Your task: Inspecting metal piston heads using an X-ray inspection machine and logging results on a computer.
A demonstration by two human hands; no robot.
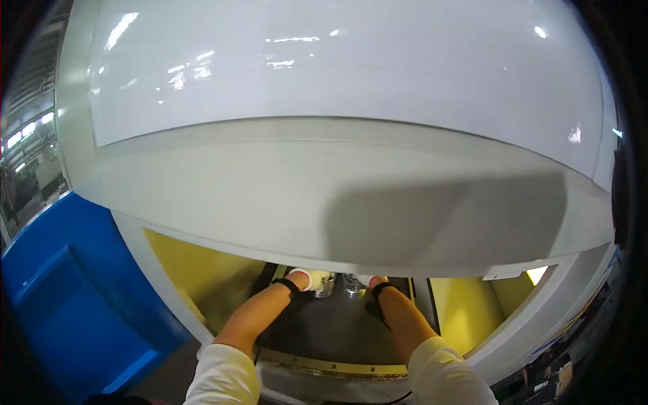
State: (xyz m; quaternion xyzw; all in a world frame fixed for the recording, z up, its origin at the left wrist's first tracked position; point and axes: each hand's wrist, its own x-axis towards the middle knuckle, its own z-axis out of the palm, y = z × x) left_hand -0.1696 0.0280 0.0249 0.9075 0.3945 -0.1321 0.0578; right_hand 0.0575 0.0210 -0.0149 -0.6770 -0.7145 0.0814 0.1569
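Observation:
Both my forearms reach forward into a low opening of a large white machine housing [337, 135]. My left hand [305, 277], in a white glove with a black wrist strap, rests on or against a small shiny metal cylinder [325, 285]. My right hand [372, 279], gloved the same way, is beside a second metal cylinder [353, 286]. The overhanging white cover hides most of both hands, so their fingers do not show. The cylinders stand on a dark bed [331, 331] inside the opening.
Yellow inner walls [202, 270] flank the dark bed on both sides [466, 307]. A brass-coloured strip [337, 368] edges the opening's front. A blue box or cabinet [67, 304] stands at the left. Factory floor and lights show at the far left.

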